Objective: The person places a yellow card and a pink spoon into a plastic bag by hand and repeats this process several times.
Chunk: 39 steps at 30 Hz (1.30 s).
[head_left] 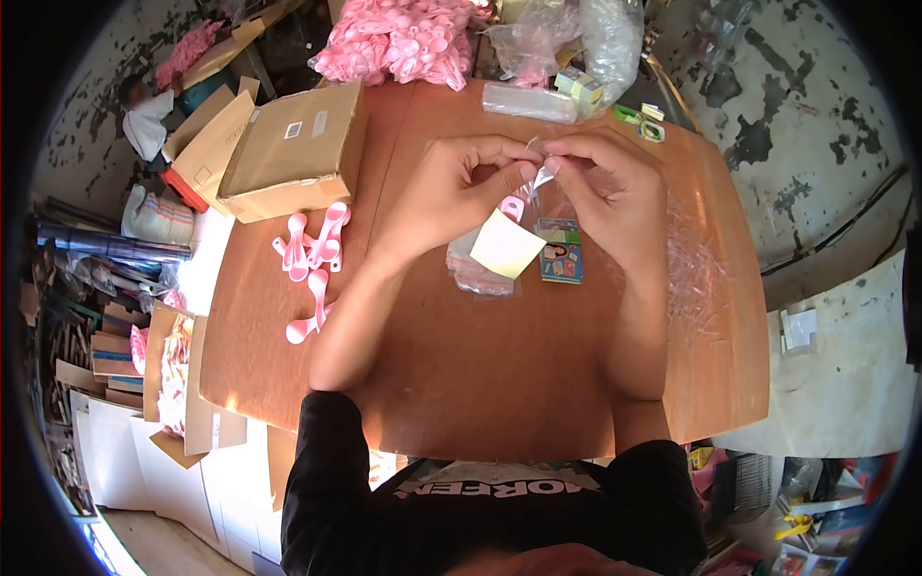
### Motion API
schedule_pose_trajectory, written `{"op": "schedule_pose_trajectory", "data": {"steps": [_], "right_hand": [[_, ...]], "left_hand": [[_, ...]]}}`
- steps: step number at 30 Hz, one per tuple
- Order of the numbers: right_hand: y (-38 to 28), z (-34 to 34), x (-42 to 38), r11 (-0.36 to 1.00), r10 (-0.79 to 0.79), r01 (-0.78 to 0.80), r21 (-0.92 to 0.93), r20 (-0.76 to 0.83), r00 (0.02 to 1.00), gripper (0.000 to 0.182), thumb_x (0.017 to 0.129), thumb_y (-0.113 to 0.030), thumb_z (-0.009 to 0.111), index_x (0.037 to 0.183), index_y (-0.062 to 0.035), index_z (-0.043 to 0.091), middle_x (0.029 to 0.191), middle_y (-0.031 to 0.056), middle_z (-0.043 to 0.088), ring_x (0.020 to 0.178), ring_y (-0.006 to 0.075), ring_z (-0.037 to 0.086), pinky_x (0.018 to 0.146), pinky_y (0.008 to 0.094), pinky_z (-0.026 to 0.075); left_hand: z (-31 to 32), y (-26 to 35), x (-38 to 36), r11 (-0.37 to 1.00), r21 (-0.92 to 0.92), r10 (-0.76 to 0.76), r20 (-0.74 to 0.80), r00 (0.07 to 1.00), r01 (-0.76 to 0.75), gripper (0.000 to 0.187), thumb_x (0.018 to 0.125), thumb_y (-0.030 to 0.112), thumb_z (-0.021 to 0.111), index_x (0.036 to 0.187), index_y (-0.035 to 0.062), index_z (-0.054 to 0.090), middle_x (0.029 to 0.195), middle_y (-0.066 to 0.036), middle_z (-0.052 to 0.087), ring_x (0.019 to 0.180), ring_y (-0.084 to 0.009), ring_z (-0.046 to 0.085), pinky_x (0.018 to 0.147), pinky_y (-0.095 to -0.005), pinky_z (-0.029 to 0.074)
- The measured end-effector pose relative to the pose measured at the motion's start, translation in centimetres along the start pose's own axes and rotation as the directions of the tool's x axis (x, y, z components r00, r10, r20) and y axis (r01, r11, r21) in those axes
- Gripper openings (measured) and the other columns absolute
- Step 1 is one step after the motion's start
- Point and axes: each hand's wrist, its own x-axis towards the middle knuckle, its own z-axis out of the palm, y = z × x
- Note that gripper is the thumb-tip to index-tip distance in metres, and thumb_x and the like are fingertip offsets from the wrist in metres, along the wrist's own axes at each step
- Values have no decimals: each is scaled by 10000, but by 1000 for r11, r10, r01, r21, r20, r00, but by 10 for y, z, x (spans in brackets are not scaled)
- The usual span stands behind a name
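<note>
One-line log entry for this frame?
hands: left and right pinch clear bag | inside: pink spoon, yellow card | table

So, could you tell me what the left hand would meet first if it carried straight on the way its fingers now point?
Probably the right hand: the left hand points across at it, fingertips nearly meeting on a clear bag. Depth is unclear.

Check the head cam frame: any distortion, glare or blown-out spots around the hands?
Head view: strong fisheye with a dark vignette ring and bent table edges; hard sunlight blows out the white surface at lower left and glares off the clear bag pinched between left hand and right hand; the hands are sharp, and the pink spoons cast hard shadows.
</note>
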Motion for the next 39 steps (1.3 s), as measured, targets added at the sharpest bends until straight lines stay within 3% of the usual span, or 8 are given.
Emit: {"op": "schedule_pose_trajectory", "data": {"steps": [15,19,24,28,30,32,35,39], "right_hand": [[-4,-7,-1,876,-223,279,-393,182,958,62,706,1,680,748,-39,656,809,33,623,720,203,598,637,321,490],[-7,-15,-2,972,-55,51,229,12,998,49,735,33,627,765,-5,624,822,86,638,737,176,619,685,290,497],[-13,-52,-6,441,130,-32,897,-29,991,65,844,-65,582,865,-4,593,860,111,605,862,193,609,712,323,509],[35,-105,-13,387,173,-118,914,54,983,70,840,-76,592,897,-35,588,853,74,583,912,187,595,718,363,514],[101,-123,-31,39,-11,-176,984,176,984,104,829,-77,619,927,-43,625,873,52,629,886,188,624,747,375,515],[161,-122,-70,806,565,-584,98,172,807,171,823,-85,658,982,-24,676,919,55,690,867,177,655,775,336,514],[181,-120,-108,681,572,-573,-456,-158,805,218,823,-83,694,1028,-11,701,968,85,718,859,159,669,790,270,508],[119,-93,-84,773,506,-541,-331,-193,841,234,845,-114,697,1052,-6,699,995,89,717,877,154,665,803,263,509]], "left_hand": [[-2,15,-5,888,396,154,223,963,-234,230,849,-8,665,1075,-50,663,931,-135,712,824,-142,665,727,-285,552],[-2,19,-10,954,181,215,140,967,-238,201,846,-58,647,1046,-61,670,927,-114,709,808,-138,668,723,-268,543],[-4,17,-11,976,-64,209,-22,978,-210,243,886,-29,638,1128,-45,631,899,-97,701,823,-117,658,725,-236,518],[-3,10,-8,973,-56,218,-106,970,-225,239,897,-7,638,1133,-46,629,888,-76,700,820,-109,655,728,-231,513],[-3,12,-7,980,4,199,-119,973,-199,246,897,-2,639,1139,-48,626,879,-74,700,817,-100,654,727,-228,513],[-3,10,-7,988,32,153,-101,983,-150,231,898,4,638,1123,-47,637,865,-62,702,805,-84,649,716,-219,508],[-5,9,-4,972,189,166,-139,976,-138,202,895,34,653,1081,-44,660,854,-54,705,779,-66,634,693,-212,498],[-6,4,0,961,256,140,-135,981,-102,190,895,65,666,1053,-41,667,861,-61,708,795,-67,631,710,-220,502]]}}
